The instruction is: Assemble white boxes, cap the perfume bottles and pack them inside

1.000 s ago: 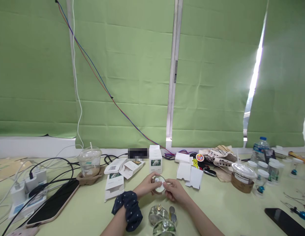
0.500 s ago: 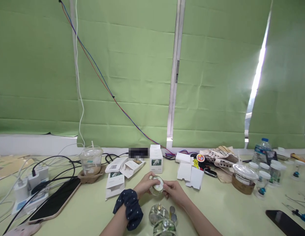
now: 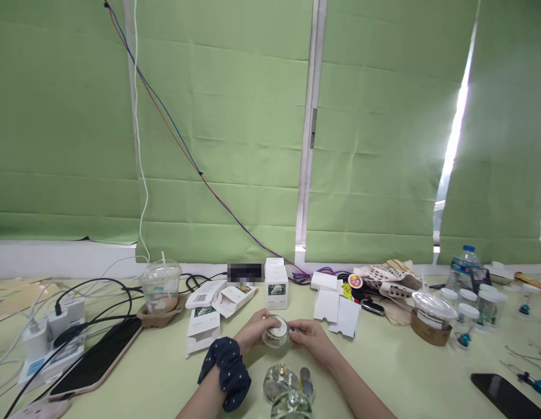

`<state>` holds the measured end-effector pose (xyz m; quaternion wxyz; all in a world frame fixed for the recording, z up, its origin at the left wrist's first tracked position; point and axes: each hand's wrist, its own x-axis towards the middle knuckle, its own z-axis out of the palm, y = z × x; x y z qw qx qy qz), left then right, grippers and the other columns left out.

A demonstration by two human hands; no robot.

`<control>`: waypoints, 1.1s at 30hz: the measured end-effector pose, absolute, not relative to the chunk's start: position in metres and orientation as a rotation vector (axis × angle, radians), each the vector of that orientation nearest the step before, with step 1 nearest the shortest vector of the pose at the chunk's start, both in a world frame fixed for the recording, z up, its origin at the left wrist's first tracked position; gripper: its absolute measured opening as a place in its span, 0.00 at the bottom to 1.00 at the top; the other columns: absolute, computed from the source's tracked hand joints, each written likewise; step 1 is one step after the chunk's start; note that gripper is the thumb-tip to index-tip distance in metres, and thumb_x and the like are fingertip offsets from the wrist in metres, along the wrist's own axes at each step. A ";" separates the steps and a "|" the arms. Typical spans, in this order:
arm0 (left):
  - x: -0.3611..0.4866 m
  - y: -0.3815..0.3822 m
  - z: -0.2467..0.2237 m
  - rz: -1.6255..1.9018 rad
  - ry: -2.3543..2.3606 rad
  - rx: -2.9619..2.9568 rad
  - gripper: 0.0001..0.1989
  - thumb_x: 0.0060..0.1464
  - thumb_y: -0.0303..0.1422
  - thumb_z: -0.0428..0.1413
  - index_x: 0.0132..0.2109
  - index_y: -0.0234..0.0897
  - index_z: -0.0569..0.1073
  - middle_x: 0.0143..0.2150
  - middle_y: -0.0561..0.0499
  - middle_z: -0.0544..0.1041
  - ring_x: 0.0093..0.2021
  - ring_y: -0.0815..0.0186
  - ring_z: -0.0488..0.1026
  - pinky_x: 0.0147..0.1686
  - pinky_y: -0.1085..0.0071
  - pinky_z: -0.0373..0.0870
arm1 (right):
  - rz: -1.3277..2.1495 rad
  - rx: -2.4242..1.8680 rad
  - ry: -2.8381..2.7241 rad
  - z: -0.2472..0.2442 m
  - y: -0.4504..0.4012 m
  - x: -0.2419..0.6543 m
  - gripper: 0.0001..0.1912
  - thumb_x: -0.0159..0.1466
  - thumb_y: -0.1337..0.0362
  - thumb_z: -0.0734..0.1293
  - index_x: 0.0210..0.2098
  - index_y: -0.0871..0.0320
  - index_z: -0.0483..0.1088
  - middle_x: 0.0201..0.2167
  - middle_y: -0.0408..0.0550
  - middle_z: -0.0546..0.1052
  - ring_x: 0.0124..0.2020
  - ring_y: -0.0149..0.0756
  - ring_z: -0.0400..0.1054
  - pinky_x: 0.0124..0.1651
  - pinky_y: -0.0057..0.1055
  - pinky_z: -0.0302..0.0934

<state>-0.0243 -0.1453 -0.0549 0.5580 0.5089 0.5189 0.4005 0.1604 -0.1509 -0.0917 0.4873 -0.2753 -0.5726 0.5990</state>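
A small round glass jar (image 3: 276, 333) with a pale label on its face is tilted between my hands, just above the table. My left hand (image 3: 254, 330) grips its left side, the thumb lying over the label. On the jar's right edge, the pinched fingers of my right hand (image 3: 308, 338) touch the rim. Nearer to me stand two clear glass vessels with knobs, one (image 3: 281, 381) behind the other (image 3: 292, 404). Small grey discs (image 3: 306, 381) lie beside them on the right. A white box (image 3: 276, 285) with a flower picture stands beyond my hands.
Opened white boxes (image 3: 203, 326) lie at left, flat white cartons (image 3: 335, 308) at right. Farther left are a plastic cup (image 3: 160, 288), a phone (image 3: 98, 358) and cables. On the right are a lidded cup (image 3: 433, 317), lidded jars (image 3: 465, 326), a bottle (image 3: 465, 267) and another phone (image 3: 508, 396).
My left hand and the jar have shifted slightly left and down. A narrow gap between my right fingertips and the label's edge looks a little wider.
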 end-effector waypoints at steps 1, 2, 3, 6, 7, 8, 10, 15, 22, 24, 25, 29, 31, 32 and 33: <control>-0.026 -0.145 -0.056 0.941 1.199 1.208 0.15 0.38 0.33 0.61 0.30 0.39 0.62 0.19 0.60 0.70 0.19 0.71 0.67 0.18 0.77 0.56 | 1.453 -0.678 -1.353 -0.093 -0.150 0.161 0.20 0.45 0.53 0.78 0.34 0.58 0.79 0.24 0.43 0.76 0.25 0.30 0.64 0.34 0.30 0.59; -0.028 -0.146 -0.056 0.936 1.172 1.219 0.16 0.37 0.32 0.63 0.31 0.40 0.62 0.19 0.60 0.71 0.20 0.70 0.68 0.19 0.77 0.57 | 1.449 -0.684 -1.314 -0.094 -0.149 0.161 0.18 0.45 0.54 0.79 0.32 0.58 0.79 0.24 0.43 0.76 0.26 0.30 0.65 0.35 0.30 0.59; -0.030 -0.146 -0.057 0.929 1.143 1.233 0.17 0.36 0.31 0.64 0.31 0.40 0.62 0.20 0.59 0.72 0.21 0.70 0.69 0.20 0.77 0.57 | 1.446 -0.686 -1.280 -0.094 -0.149 0.162 0.17 0.44 0.56 0.79 0.30 0.58 0.78 0.24 0.43 0.77 0.26 0.30 0.66 0.35 0.30 0.60; -0.033 -0.147 -0.058 0.894 1.037 1.287 0.19 0.32 0.29 0.67 0.32 0.38 0.66 0.22 0.56 0.75 0.22 0.69 0.70 0.21 0.76 0.57 | 1.455 -0.672 -1.205 -0.096 -0.148 0.163 0.16 0.43 0.58 0.80 0.26 0.59 0.76 0.26 0.44 0.78 0.28 0.31 0.67 0.37 0.30 0.60; -0.034 -0.148 -0.059 0.881 0.998 1.305 0.19 0.31 0.29 0.67 0.32 0.37 0.68 0.24 0.55 0.76 0.24 0.68 0.71 0.23 0.75 0.59 | 1.463 -0.660 -1.189 -0.096 -0.148 0.163 0.16 0.43 0.58 0.80 0.26 0.59 0.75 0.27 0.45 0.79 0.28 0.31 0.68 0.37 0.31 0.60; -0.034 -0.148 -0.059 0.868 0.961 1.322 0.19 0.31 0.28 0.68 0.33 0.35 0.71 0.25 0.53 0.77 0.25 0.68 0.72 0.25 0.74 0.60 | 1.472 -0.646 -1.177 -0.096 -0.148 0.163 0.17 0.43 0.58 0.80 0.27 0.59 0.75 0.28 0.45 0.79 0.29 0.31 0.68 0.38 0.31 0.60; -0.036 -0.147 -0.059 0.847 0.899 1.351 0.18 0.31 0.28 0.69 0.34 0.32 0.75 0.28 0.50 0.79 0.28 0.67 0.73 0.29 0.73 0.63 | 1.489 -0.615 -1.163 -0.097 -0.148 0.163 0.17 0.44 0.56 0.80 0.27 0.58 0.74 0.30 0.46 0.79 0.30 0.32 0.69 0.39 0.32 0.60; -0.045 -0.146 -0.060 0.797 0.794 1.374 0.16 0.30 0.27 0.70 0.29 0.34 0.73 0.28 0.53 0.78 0.28 0.69 0.71 0.29 0.74 0.62 | 1.542 -0.592 -1.210 -0.098 -0.148 0.166 0.17 0.44 0.57 0.79 0.25 0.59 0.72 0.31 0.48 0.79 0.31 0.33 0.70 0.37 0.30 0.58; -0.049 -0.147 -0.063 0.554 0.636 1.377 0.28 0.20 0.31 0.75 0.29 0.36 0.67 0.31 0.55 0.75 0.29 0.70 0.72 0.31 0.74 0.65 | 1.704 -0.614 -1.442 -0.092 -0.150 0.181 0.17 0.39 0.66 0.81 0.23 0.61 0.72 0.29 0.48 0.80 0.31 0.33 0.70 0.37 0.31 0.59; -0.046 -0.149 -0.063 0.503 0.604 1.379 0.28 0.21 0.37 0.75 0.30 0.35 0.69 0.32 0.54 0.76 0.31 0.70 0.72 0.33 0.74 0.65 | 1.745 -0.634 -1.504 -0.090 -0.150 0.185 0.18 0.37 0.67 0.81 0.25 0.61 0.74 0.29 0.48 0.80 0.30 0.32 0.70 0.36 0.30 0.60; -0.045 -0.151 -0.062 0.492 0.590 1.380 0.28 0.23 0.41 0.74 0.30 0.35 0.69 0.33 0.54 0.76 0.32 0.70 0.72 0.34 0.74 0.64 | 1.766 -0.643 -1.534 -0.088 -0.150 0.187 0.18 0.37 0.68 0.81 0.27 0.61 0.74 0.29 0.48 0.80 0.29 0.31 0.70 0.35 0.29 0.60; -0.045 -0.156 -0.058 0.482 0.573 1.384 0.25 0.35 0.51 0.68 0.31 0.33 0.73 0.32 0.53 0.75 0.32 0.71 0.70 0.37 0.74 0.62 | 1.842 -0.657 -1.634 -0.079 -0.152 0.192 0.23 0.37 0.67 0.81 0.33 0.60 0.76 0.32 0.48 0.80 0.29 0.31 0.70 0.37 0.31 0.61; -0.048 -0.156 -0.055 0.450 0.592 1.395 0.24 0.37 0.49 0.67 0.33 0.32 0.76 0.30 0.53 0.74 0.29 0.72 0.68 0.34 0.75 0.61 | 1.859 -0.646 -1.685 -0.075 -0.153 0.195 0.25 0.37 0.66 0.80 0.36 0.59 0.77 0.34 0.48 0.80 0.34 0.34 0.71 0.41 0.32 0.61; -0.050 -0.155 -0.054 0.429 0.604 1.402 0.24 0.38 0.49 0.67 0.33 0.32 0.77 0.28 0.54 0.74 0.28 0.72 0.68 0.33 0.75 0.61 | 1.862 -0.639 -1.714 -0.074 -0.154 0.196 0.26 0.38 0.65 0.80 0.38 0.59 0.77 0.35 0.48 0.80 0.37 0.35 0.71 0.43 0.33 0.61; -0.052 -0.154 -0.053 0.410 0.616 1.410 0.23 0.37 0.48 0.68 0.34 0.32 0.78 0.28 0.54 0.74 0.27 0.72 0.67 0.32 0.75 0.61 | 1.865 -0.633 -1.744 -0.073 -0.154 0.198 0.26 0.39 0.63 0.80 0.39 0.58 0.77 0.37 0.48 0.79 0.39 0.37 0.71 0.45 0.33 0.61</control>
